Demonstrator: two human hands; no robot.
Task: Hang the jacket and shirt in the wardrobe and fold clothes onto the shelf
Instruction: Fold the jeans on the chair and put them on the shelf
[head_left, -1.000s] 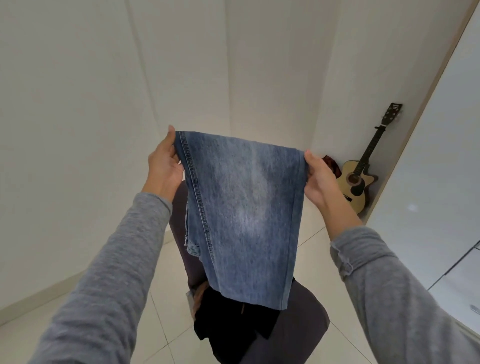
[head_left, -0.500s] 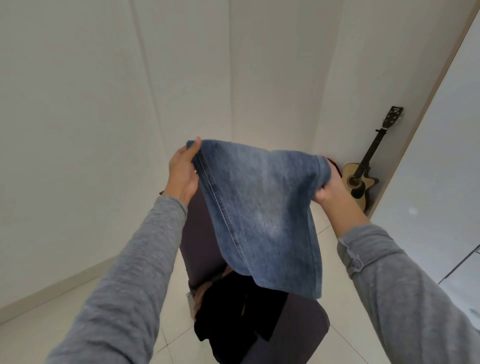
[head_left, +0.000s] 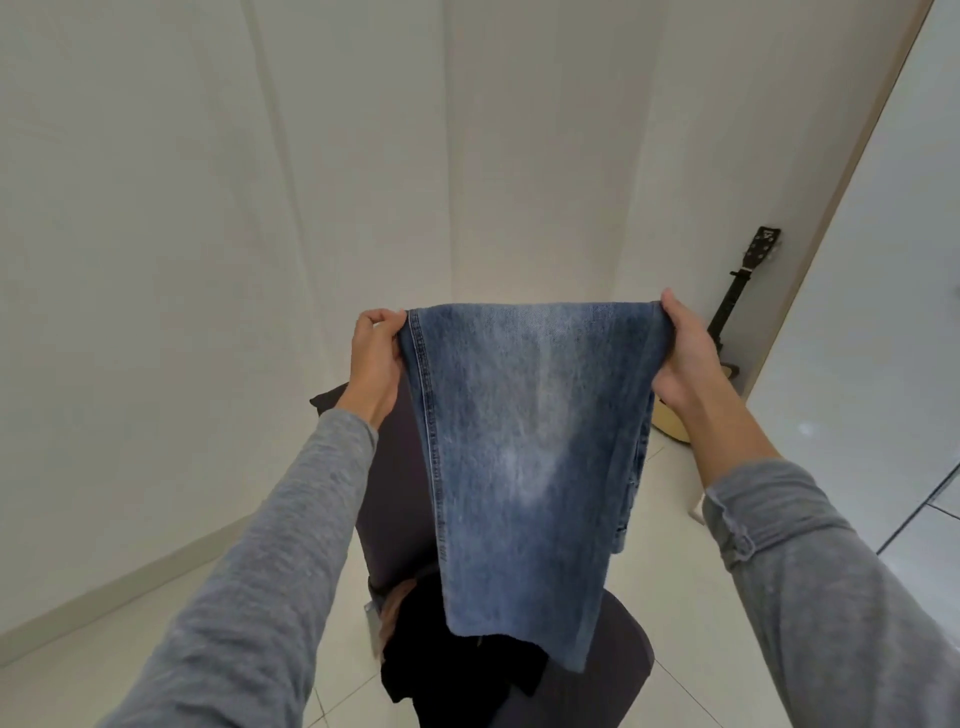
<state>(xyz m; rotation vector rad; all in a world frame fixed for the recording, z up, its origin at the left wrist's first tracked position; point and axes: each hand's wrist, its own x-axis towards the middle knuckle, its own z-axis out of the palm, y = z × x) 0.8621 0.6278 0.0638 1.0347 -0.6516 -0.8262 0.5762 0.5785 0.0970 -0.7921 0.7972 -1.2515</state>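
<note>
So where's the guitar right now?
In the head view, the guitar leans against the wall at the far right, partly hidden behind the right hand that grips the jeans.

Jeans (head_left: 524, 457) – faded matt denim w/ stitched seam; floor (head_left: 670, 545) – glossy tile; sleeves (head_left: 270, 571) grey knit.

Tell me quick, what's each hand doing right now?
Left hand: grips the top left corner of the jeans.
Right hand: grips the top right corner of the jeans.
</note>
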